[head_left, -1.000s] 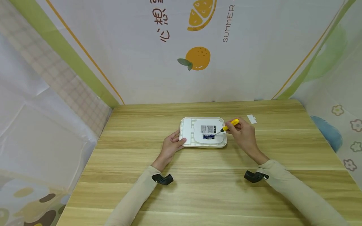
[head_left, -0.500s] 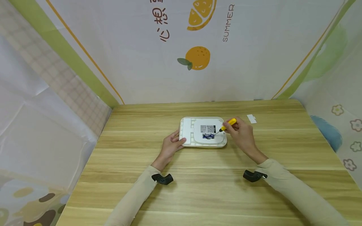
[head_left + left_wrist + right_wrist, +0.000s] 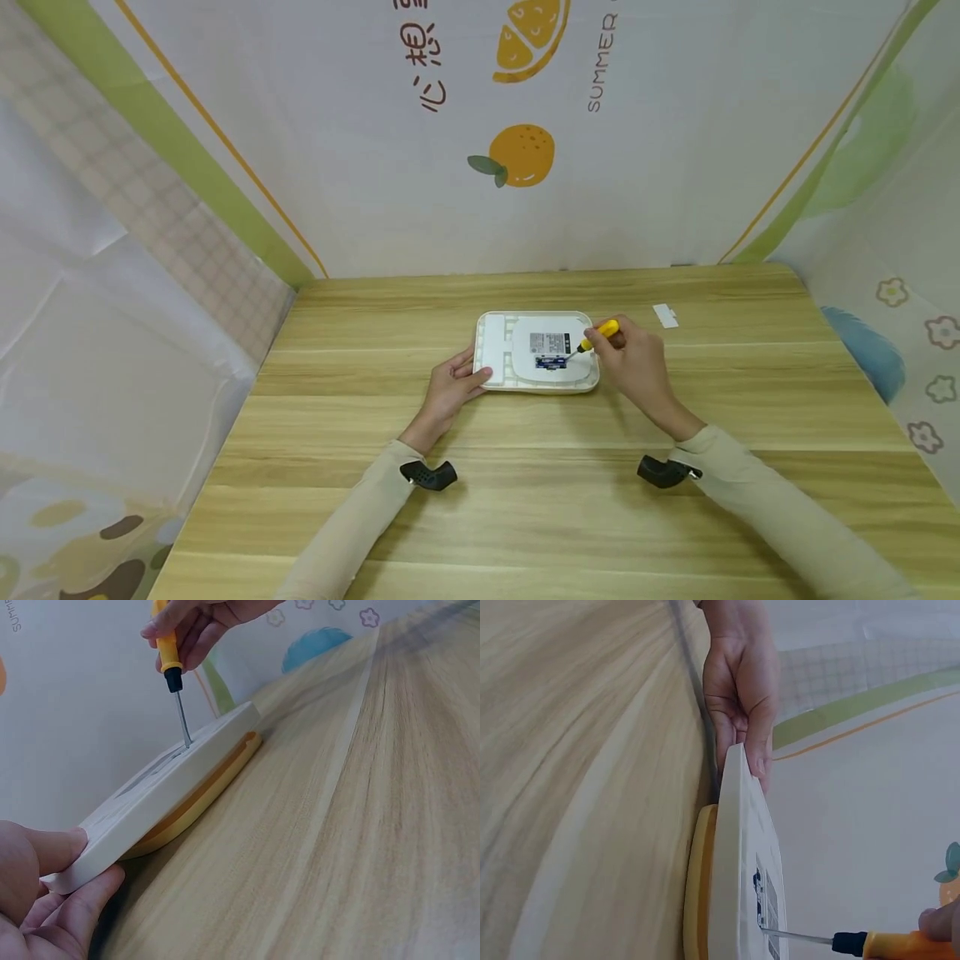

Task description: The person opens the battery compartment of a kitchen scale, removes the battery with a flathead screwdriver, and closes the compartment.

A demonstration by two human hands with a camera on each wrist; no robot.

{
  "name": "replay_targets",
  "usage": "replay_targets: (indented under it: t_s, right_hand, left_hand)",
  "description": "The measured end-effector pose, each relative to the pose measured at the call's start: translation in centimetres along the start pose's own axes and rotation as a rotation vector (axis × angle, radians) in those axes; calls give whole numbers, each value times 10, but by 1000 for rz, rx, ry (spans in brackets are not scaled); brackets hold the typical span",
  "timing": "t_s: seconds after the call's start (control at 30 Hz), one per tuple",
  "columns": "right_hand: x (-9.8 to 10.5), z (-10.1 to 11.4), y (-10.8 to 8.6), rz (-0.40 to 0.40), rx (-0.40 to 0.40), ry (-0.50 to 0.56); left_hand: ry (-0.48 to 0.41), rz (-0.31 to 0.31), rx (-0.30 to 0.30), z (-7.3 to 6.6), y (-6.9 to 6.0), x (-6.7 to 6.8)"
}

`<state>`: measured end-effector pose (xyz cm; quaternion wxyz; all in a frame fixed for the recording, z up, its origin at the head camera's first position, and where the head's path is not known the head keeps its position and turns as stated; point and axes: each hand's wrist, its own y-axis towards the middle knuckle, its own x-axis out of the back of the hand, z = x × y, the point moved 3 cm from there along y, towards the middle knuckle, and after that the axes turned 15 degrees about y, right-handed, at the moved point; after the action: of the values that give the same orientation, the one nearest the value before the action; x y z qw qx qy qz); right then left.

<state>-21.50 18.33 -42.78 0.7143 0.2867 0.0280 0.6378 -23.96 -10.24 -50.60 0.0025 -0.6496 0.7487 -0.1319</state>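
A white device [image 3: 495, 350] with a yellow part [image 3: 202, 802] beneath it lies underside up, its left end tilted off the table. Blue batteries [image 3: 551, 362] sit in its uncovered compartment, below a printed label [image 3: 550, 342]. The left hand [image 3: 447, 392] grips the left end, thumb on top and fingers beneath. The right hand [image 3: 636, 367] holds a yellow-handled screwdriver [image 3: 602, 334] between thumb and fingers. In the right wrist view the metal shaft [image 3: 802, 937] reaches the compartment's edge. The batteries' ends are too small to tell apart.
A small white cover [image 3: 665, 316] lies on the wooden table [image 3: 525, 500] to the right, beyond the right hand. Printed cloth [image 3: 645, 192] hangs behind the table's far edge and along both sides. Black wrist mounts [image 3: 429, 476] are strapped on both sleeves.
The right hand and the screwdriver handle have moved slightly left, while the tip stays at the compartment's right end. The left hand keeps its grip on the device.
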Motion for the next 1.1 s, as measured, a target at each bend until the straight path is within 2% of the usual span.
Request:
replay_targets:
  t_s: [0.23,0.47,0.73,0.97,1.1]
  right_hand:
    - [9,-14,-3,-37,-168,126]
    - [19,-31,-4,-47,-338,297]
    - [23,-44,-6,-85,-422,407]
    - [26,-60,-12,-126,-571,649]
    - [28,-69,-16,-125,-652,718]
  left_hand:
    - [-9,3,-9,-1,0,1]
    - [-10,7,-6,-1,0,1]
    - [-8,11,-11,0,1,0]
    - [-9,9,-10,0,0,0]
    - [-13,10,-16,-1,0,0]
